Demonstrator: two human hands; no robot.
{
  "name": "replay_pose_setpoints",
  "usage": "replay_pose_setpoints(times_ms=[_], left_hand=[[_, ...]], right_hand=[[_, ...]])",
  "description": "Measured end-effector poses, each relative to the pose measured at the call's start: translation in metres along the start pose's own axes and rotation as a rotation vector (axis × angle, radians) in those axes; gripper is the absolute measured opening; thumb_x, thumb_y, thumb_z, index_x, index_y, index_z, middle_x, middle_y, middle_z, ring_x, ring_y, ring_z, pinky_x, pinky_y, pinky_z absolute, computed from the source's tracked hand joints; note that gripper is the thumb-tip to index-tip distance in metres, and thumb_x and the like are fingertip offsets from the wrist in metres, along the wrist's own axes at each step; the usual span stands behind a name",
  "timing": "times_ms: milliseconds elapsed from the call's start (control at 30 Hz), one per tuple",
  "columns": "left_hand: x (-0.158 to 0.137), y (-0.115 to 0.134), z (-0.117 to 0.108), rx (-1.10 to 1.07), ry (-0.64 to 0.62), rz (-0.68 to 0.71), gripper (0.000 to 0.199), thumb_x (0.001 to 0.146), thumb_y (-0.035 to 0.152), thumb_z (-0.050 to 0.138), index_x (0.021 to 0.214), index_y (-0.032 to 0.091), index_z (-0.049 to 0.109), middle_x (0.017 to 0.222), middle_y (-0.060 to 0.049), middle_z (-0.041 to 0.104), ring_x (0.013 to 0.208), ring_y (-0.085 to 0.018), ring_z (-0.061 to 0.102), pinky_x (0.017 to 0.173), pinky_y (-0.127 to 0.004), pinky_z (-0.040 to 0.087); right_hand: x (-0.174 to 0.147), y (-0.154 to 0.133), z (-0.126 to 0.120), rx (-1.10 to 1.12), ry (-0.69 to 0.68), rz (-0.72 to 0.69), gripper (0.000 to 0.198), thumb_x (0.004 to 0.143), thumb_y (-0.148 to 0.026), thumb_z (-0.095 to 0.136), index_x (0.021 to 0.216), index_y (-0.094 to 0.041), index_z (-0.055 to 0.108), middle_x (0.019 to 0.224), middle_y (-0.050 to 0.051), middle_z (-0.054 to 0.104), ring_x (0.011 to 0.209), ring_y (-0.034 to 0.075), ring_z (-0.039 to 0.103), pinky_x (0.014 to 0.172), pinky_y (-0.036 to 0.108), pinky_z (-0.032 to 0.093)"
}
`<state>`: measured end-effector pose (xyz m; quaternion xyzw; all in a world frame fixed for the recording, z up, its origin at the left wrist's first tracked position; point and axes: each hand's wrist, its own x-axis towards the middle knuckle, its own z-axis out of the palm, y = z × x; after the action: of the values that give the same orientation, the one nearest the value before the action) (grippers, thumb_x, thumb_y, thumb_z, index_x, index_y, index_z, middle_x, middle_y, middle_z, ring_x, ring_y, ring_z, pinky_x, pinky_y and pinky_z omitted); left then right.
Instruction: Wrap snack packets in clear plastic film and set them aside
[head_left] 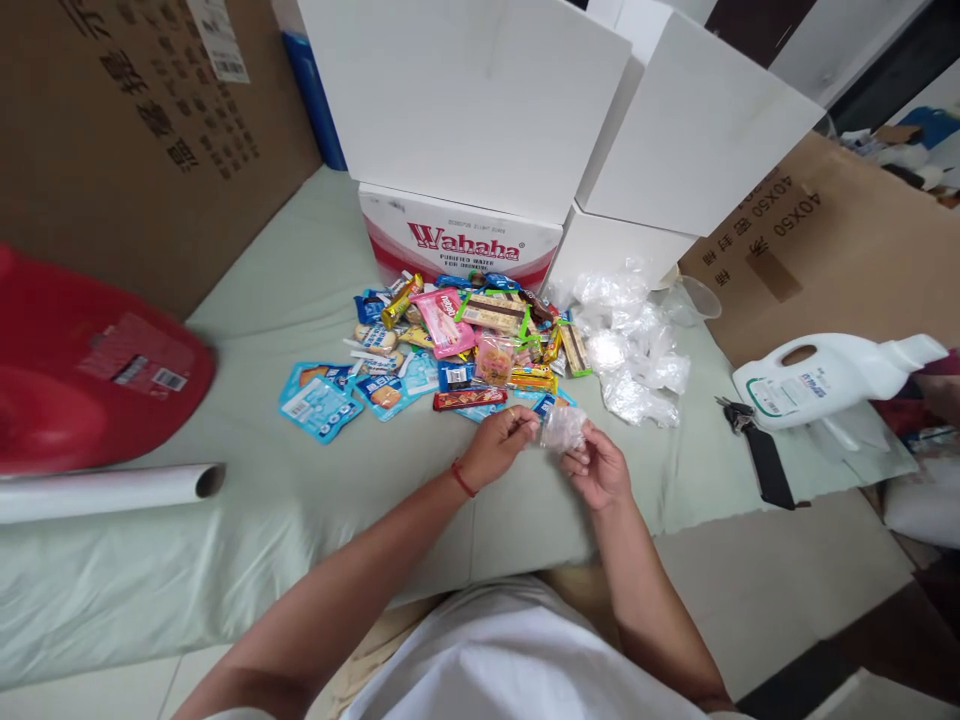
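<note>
Above the front of the cloth-covered bench point(300, 515), the left hand point(501, 442) and right hand point(604, 465) hold a small clear bag point(562, 428) between them, each with its fingers closed on one side. Just beyond lies a heap of wrapped snacks point(495, 315), with blue packets point(321, 408) at its left edge. Crumpled clear bags point(637, 385) sit right of the heap. Behind the snacks stands a Wahaha box point(465, 240). Farther right, keys point(739, 415) lie near a white jug point(832, 380); at far left is a red jug point(97, 350) beside a white tube point(105, 490).
</note>
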<state>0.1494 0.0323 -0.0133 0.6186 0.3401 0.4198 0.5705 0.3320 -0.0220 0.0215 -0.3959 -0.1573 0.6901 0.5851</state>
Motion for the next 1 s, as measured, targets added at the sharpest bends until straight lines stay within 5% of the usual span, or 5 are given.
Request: replay_pose_setpoints(times_ms=[200, 433, 567, 667, 1000], left_hand=[[-0.012, 0.000, 0.002, -0.130, -0.058, -0.028, 0.046, 0.082, 0.059, 0.076, 0.100, 0.019, 0.062, 0.092, -0.003, 0.064, 0.077, -0.015, 0.059, 0.067, -0.026, 0.045], [-0.008, -0.008, -0.003, -0.256, -0.136, -0.165, 0.052, 0.081, 0.068, 0.073, 0.081, 0.017, 0.061, 0.062, 0.003, 0.056, 0.056, -0.010, 0.047, 0.054, -0.024, 0.037], [-0.006, -0.011, -0.010, -0.306, -0.129, -0.200, 0.055, 0.081, 0.072, 0.070, 0.087, 0.018, 0.059, 0.066, 0.002, 0.060, 0.056, -0.011, 0.052, 0.056, -0.025, 0.043], [-0.007, -0.010, -0.009, -0.311, -0.128, -0.204, 0.055, 0.081, 0.071, 0.071, 0.088, 0.018, 0.058, 0.066, 0.003, 0.059, 0.055, -0.010, 0.051, 0.054, -0.024, 0.040], [-0.006, -0.002, -0.021, -0.325, -0.103, -0.171, 0.054, 0.085, 0.071, 0.067, 0.086, 0.019, 0.052, 0.070, 0.005, 0.051, 0.057, -0.008, 0.042, 0.055, -0.023, 0.034]], right_hand=[[-0.004, 0.019, 0.009, -0.140, -0.021, -0.014, 0.034, 0.075, -0.029, 0.086, 0.074, -0.019, 0.054, 0.059, -0.007, 0.046, 0.047, 0.002, 0.027, 0.040, 0.011, 0.025], [0.002, 0.036, 0.010, -0.123, -0.031, 0.061, 0.041, 0.071, -0.034, 0.089, 0.072, -0.019, 0.052, 0.060, -0.008, 0.042, 0.047, 0.003, 0.026, 0.040, 0.014, 0.022], [0.001, 0.046, 0.014, -0.352, -0.009, -0.149, 0.038, 0.079, -0.050, 0.085, 0.086, -0.021, 0.061, 0.072, -0.002, 0.059, 0.064, 0.011, 0.053, 0.058, 0.021, 0.045], [-0.002, 0.052, 0.017, -0.593, -0.011, -0.286, 0.033, 0.079, -0.047, 0.085, 0.090, -0.022, 0.066, 0.078, -0.001, 0.066, 0.075, 0.014, 0.059, 0.074, 0.028, 0.050], [-0.007, 0.017, 0.003, -0.309, 0.145, -0.105, 0.040, 0.068, -0.045, 0.093, 0.076, -0.021, 0.062, 0.063, -0.005, 0.053, 0.055, 0.009, 0.044, 0.048, 0.020, 0.036]])
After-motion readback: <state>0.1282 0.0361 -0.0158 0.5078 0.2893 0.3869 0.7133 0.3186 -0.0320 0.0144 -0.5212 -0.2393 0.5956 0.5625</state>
